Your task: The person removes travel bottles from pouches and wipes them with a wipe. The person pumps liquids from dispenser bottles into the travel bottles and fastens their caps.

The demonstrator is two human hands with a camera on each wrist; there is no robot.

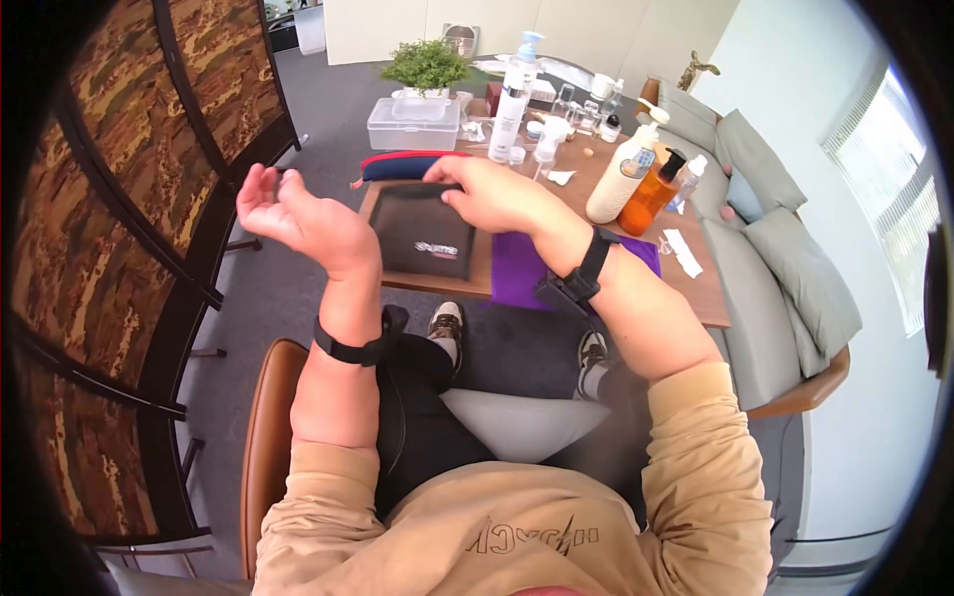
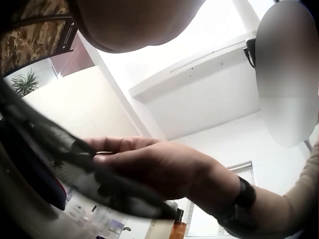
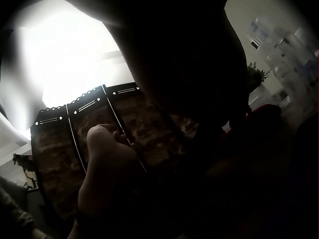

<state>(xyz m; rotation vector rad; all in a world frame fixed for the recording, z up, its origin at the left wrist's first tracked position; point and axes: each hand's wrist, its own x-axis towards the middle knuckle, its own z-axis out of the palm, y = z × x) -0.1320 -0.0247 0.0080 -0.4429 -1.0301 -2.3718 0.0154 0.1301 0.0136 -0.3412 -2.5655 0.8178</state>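
Observation:
A dark see-through pouch (image 1: 412, 223) with pale lettering near its lower edge is in front of me, over the table's near left corner. My right hand (image 1: 492, 196) pinches its upper edge between thumb and fingers; the left wrist view shows that hand (image 2: 164, 167) at the rim of the pouch (image 2: 132, 196). Palm up, my left hand (image 1: 310, 226) is raised to the left of the pouch, apart from it, with loosely bent fingers and nothing in them. The right wrist view is very dark, with the left hand (image 3: 107, 144) dimly visible.
Behind the pouch lies a navy and red case (image 1: 409, 169). A purple cloth (image 1: 515, 273) hangs over the table's (image 1: 704, 298) front edge. Pump bottles (image 1: 624, 179) stand right of the hands, a clear plastic box (image 1: 412, 127) farther back. A folding screen (image 1: 109, 219) stands left.

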